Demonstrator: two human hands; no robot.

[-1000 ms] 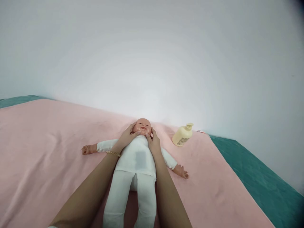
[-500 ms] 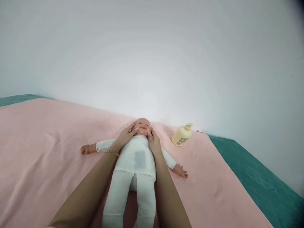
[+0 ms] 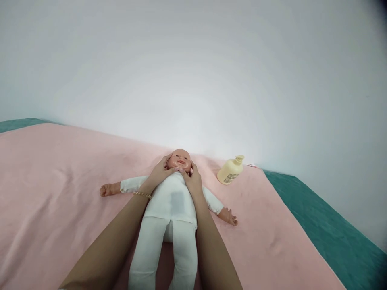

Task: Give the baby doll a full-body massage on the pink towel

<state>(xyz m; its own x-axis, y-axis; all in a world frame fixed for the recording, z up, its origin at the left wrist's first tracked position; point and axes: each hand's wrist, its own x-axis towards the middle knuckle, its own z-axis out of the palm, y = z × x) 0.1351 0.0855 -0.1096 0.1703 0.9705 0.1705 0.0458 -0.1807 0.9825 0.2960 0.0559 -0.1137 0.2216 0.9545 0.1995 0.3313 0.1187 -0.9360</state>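
Observation:
A baby doll (image 3: 171,201) in a white suit lies on its back, arms spread, its bare head (image 3: 180,155) away from me. My left hand (image 3: 160,172) cups the left side of the doll's head, with the thumb at the chin. On the other side, my right hand (image 3: 192,177) does the same, its thumb near the left thumb under the chin. Both hands are closed round the head from the sides. The fingertips behind the head are partly hidden. A gold bracelet circles my left wrist.
A pale yellow pump bottle (image 3: 230,170) stands to the right of the doll's head. Pink cloth (image 3: 75,173) lies under the doll, over a green surface (image 3: 320,213) that shows at the right and far left. A pale wall (image 3: 193,72) rises behind.
Both thumbs have moved from the doll's cheeks down and inward to its chin, where they now nearly meet. The hands remain at the sides of the head.

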